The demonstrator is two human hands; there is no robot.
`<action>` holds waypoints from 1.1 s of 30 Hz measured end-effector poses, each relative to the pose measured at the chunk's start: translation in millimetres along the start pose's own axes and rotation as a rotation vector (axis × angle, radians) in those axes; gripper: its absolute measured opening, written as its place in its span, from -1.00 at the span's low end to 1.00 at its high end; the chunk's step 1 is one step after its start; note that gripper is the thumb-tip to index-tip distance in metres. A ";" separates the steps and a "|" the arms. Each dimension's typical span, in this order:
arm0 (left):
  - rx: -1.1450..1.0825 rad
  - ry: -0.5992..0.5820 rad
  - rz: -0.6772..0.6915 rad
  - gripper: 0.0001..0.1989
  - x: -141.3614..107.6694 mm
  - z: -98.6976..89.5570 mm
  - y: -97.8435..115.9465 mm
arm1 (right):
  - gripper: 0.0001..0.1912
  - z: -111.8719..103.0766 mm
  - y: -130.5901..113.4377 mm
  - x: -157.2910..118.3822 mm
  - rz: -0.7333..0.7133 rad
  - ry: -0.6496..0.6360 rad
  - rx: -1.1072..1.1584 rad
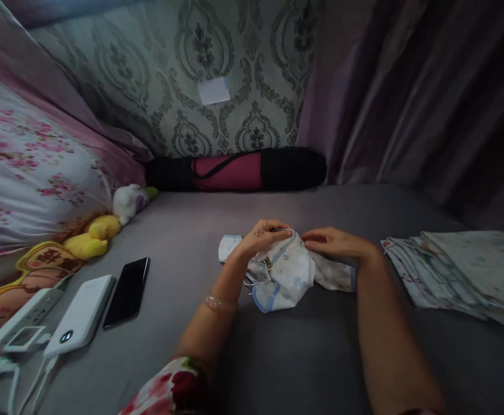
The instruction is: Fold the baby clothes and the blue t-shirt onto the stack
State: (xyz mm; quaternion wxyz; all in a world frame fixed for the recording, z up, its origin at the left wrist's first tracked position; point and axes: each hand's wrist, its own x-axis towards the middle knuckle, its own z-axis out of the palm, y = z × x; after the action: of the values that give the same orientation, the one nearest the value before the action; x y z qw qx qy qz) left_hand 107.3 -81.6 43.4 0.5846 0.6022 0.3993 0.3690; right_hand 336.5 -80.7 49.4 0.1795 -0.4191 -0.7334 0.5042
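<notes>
A small white baby shirt (pixel 293 274) with blue trim, a faint print and thin ties is bunched up over the grey bed sheet (pixel 183 259). My left hand (pixel 263 235) pinches its upper edge between thumb and fingers. On the other side, my right hand (pixel 332 241) has its fingertips closed at the cloth near the same edge. One sleeve sticks out behind my left wrist, and another part of the shirt spreads under my right hand. Folds hide part of the shirt's shape.
Folded cloths (pixel 463 276) lie stacked at the right. To the left are a black phone (pixel 127 293), a white power bank (pixel 81 314), a power strip (pixel 36 314) with cables, and plush toys (pixel 90 239). A black and magenta long bag (pixel 234 171) lies along the wall.
</notes>
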 end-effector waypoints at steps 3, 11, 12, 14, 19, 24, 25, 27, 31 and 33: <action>-0.062 -0.025 -0.005 -0.68 1.1 -3.1 -3.1 | -0.57 16.6 -5.0 14.9 -0.089 0.098 0.148; 0.034 0.101 0.021 -0.66 1.1 -20.3 -5.1 | -0.58 25.6 -11.9 21.0 0.018 0.181 0.306; 0.055 0.131 0.030 -0.67 -0.6 -25.3 -3.8 | -0.58 23.1 -10.1 19.2 0.034 0.214 0.306; 0.105 0.189 0.045 -0.70 -5.3 -38.2 -1.6 | -0.57 17.1 -5.7 14.8 0.063 0.265 0.302; 0.216 0.112 0.052 -0.76 -18.8 -72.8 -1.9 | -0.58 3.7 4.6 5.0 0.103 0.275 0.266; 0.374 -0.101 0.025 -0.77 -22.8 -84.6 -4.3 | -0.57 -0.4 8.5 4.0 0.120 0.271 0.207; 0.423 -0.117 0.027 -0.76 -22.2 -84.7 -5.0 | -0.57 -0.2 8.5 4.2 0.122 0.272 0.205; 0.501 -0.130 0.040 -0.73 -20.4 -84.1 -7.2 | -0.57 0.5 8.1 4.2 0.126 0.273 0.214; 0.509 -0.145 0.074 -0.73 -17.3 -84.3 -14.0 | -0.57 1.6 6.0 3.1 0.130 0.258 0.236; 0.484 -0.154 0.078 -0.74 -16.6 -85.6 -17.5 | -0.54 1.6 5.2 2.7 0.135 0.259 0.221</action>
State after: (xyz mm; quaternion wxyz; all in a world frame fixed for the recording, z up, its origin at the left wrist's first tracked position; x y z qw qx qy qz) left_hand 21.7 -61.7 30.1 0.4376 0.7657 0.4069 0.2381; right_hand 336.1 -78.8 43.7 0.2833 -0.5065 -0.6144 0.5346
